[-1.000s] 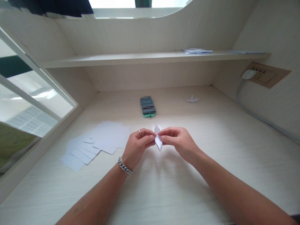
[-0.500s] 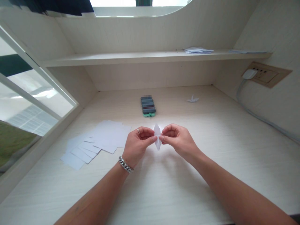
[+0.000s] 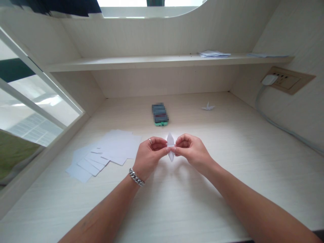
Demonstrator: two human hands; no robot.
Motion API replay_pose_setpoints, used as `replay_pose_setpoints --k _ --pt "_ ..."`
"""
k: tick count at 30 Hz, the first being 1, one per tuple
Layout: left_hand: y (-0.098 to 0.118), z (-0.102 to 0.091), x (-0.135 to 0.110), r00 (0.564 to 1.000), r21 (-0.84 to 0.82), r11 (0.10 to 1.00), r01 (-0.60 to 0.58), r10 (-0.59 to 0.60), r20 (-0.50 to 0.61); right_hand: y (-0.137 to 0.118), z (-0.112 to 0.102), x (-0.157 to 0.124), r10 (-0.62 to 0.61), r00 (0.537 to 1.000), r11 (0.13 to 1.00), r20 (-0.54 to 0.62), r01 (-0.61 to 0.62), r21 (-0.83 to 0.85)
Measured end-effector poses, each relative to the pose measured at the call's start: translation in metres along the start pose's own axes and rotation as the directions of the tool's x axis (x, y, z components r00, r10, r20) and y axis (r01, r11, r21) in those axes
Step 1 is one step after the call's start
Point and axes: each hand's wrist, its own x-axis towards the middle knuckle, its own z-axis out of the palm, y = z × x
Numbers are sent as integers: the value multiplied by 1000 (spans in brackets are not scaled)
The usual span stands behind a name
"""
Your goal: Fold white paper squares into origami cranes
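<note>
Between my two hands is a small folded white paper (image 3: 170,137), a narrow diamond shape with a crease across its middle. My left hand (image 3: 150,153) pinches its left edge with thumb and fingers; a ring and a chain bracelet show on this hand and wrist. From the other side, my right hand (image 3: 192,148) pinches the right edge. Both thumbs nearly meet over the crease. The paper is held just above the desk (image 3: 177,209), its points toward and away from me. Fingertips behind the paper are hidden.
Loose white paper sheets (image 3: 116,145) overlap left of my hands. Beyond my hands lies a phone-like thing (image 3: 160,114), its surface blurred out. A folded paper crane (image 3: 208,107) sits at the back right. Folded papers (image 3: 214,54) rest on the shelf; a cable (image 3: 280,128) runs from the wall socket (image 3: 291,81).
Both hands keep their pinch on the folded paper. They have shifted very slightly to the right, and the paper's far tip has moved a little away from me.
</note>
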Motion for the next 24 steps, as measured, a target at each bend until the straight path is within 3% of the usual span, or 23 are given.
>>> replay_pose_setpoints --k 9,19,24 --pt "3 1 -3 1000 3 1000 -22 22 -4 -1 1 -2 -24 1000 1000 -3 24 4" --pt "4 2 -4 1000 31 999 -11 11 -13 3 3 -3 -136 990 991 -39 136 -7" --pt "8 5 -7 992 61 996 -67 73 -102 3 6 -4 -131 990 990 -49 133 53"
